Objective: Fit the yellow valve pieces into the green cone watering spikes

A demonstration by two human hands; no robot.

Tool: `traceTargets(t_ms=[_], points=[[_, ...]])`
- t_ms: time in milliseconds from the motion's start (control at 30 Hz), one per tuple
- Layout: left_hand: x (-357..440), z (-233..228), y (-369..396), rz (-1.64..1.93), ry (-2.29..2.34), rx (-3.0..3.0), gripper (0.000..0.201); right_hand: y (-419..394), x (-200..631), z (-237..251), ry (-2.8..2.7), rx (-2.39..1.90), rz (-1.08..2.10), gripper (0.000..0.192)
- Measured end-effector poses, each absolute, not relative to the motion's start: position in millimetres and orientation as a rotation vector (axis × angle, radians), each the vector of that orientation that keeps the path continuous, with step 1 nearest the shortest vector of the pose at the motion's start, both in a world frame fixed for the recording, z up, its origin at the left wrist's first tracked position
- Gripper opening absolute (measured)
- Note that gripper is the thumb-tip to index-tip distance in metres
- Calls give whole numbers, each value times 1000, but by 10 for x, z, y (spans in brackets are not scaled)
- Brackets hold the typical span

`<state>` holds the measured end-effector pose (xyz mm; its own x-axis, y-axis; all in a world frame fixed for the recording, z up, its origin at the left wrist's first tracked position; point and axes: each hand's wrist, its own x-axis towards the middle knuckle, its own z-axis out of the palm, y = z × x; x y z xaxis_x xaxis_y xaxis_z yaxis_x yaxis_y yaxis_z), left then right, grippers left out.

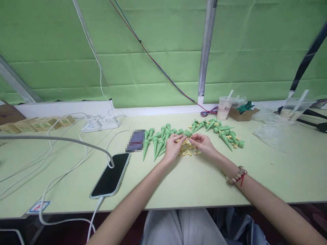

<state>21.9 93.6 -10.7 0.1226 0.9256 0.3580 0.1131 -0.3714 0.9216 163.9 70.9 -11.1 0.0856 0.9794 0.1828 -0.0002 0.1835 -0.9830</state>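
Both hands meet: left hand (173,147), right hand (203,143) pinched together on green spike (187,133).

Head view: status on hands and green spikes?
Left hand and right hand pinching one green plastic cone spike together. Small yellow plastic pieces beneath. Spike piles either side, phone left.

No legible text; dark print on plastic cup (225,108) too small to read.

Head camera, looking forward and down over table (204,183), near; single view.
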Motion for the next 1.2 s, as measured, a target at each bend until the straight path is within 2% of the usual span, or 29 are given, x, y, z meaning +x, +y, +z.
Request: traceTargets(t_ms=[167, 267, 333, 533, 833, 900, 1033, 1133, 1200], points=[[241, -135, 915, 1271, 1034, 1553, 43, 715, 1666, -167, -1516, -1094, 447, 23], [243, -128, 908, 1271, 1045, 1549, 42, 707, 1679, -187, -1616, -1055, 292, 20], [236, -122, 914, 1274, 1052, 1554, 43, 703, 1671, -182, -1580, -1055, 377, 22], [216, -92, 934, 1330, 1037, 1513, 46, 669, 1595, -98, -1258, -1160, 1013, 45], [213, -76, 953, 1390, 949, 1576, 31, 637, 1613, -64, -957, -1071, 1477, 32], [213, -74, 952, 1401, 948, 1605, 26, 636, 1614, -60, -942, -1051, 1488, 31], [230, -76, 926, 1352, 918, 1589, 30, 630, 1605, -40, -1005, -1083, 1365, 35], [244, -95, 908, 1327, 906, 1595, 35, 636, 1601, -39, -1111, -1125, 1135, 38], [249, -109, 902, 1295, 907, 1587, 39, 642, 1609, -54, -1262, -1129, 856, 33]])
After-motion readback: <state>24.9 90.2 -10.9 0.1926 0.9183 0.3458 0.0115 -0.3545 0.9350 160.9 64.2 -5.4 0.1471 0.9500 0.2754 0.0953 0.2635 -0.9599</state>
